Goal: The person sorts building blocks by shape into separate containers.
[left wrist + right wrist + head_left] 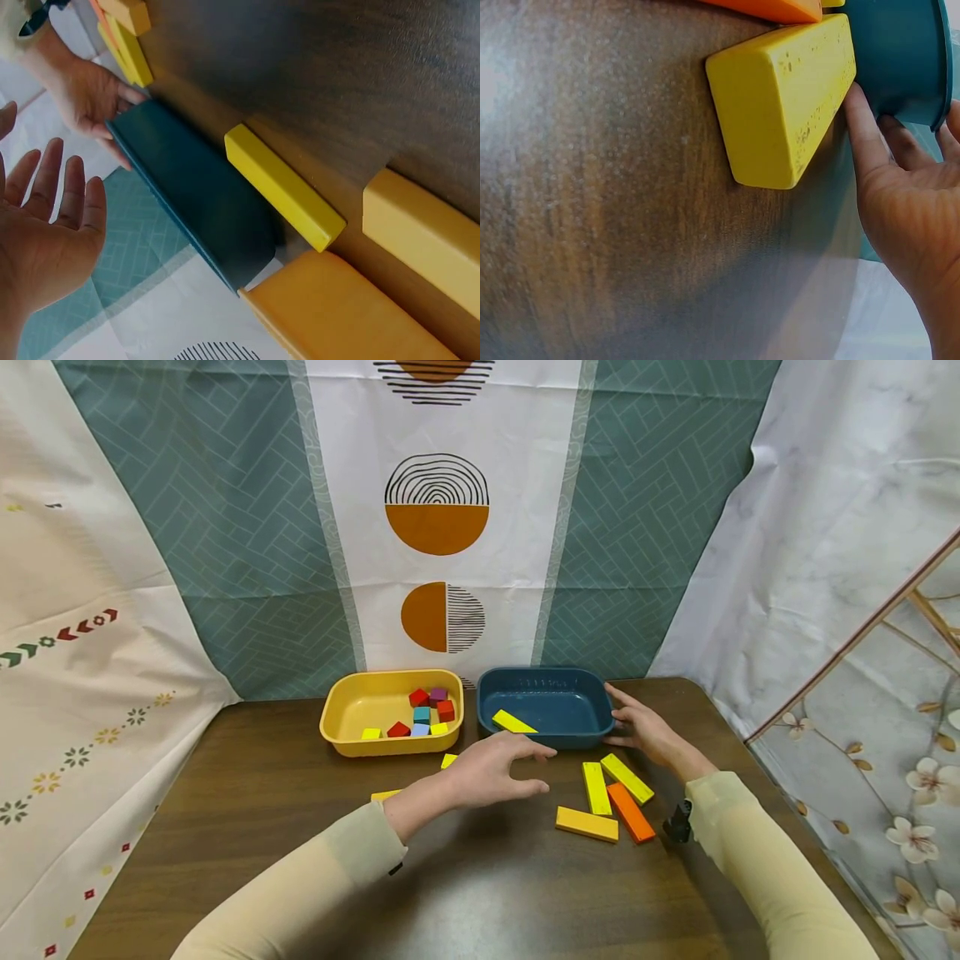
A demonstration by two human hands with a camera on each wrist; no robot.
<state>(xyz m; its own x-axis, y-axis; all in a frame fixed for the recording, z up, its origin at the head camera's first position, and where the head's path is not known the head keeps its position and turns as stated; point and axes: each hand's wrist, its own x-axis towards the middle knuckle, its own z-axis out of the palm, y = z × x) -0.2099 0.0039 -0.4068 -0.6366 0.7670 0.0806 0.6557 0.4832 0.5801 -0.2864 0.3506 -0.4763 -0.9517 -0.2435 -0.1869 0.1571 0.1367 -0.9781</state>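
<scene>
My left hand (487,770) hovers over the table in front of the dark blue bin (545,741), its fingers apart and holding nothing. The right hand (648,731) touches the right end of that bin, its fingers extended and spread against the wall. One yellow block (513,722) leans inside the blue bin. In front of the right hand lie two yellow blocks (627,778), an orange block (631,812) and a yellow-orange block (587,824). The left wrist view shows another yellow block (281,186) and a yellow-orange block (427,229) near the bins, partly hidden by the left arm in the head view.
A yellow bin (392,747) stands left of the blue one and holds several small coloured cubes (422,716). Both bins sit at the back of the brown wooden table (480,902). Patterned cloth (442,635) hangs behind it, with more cloth at both sides.
</scene>
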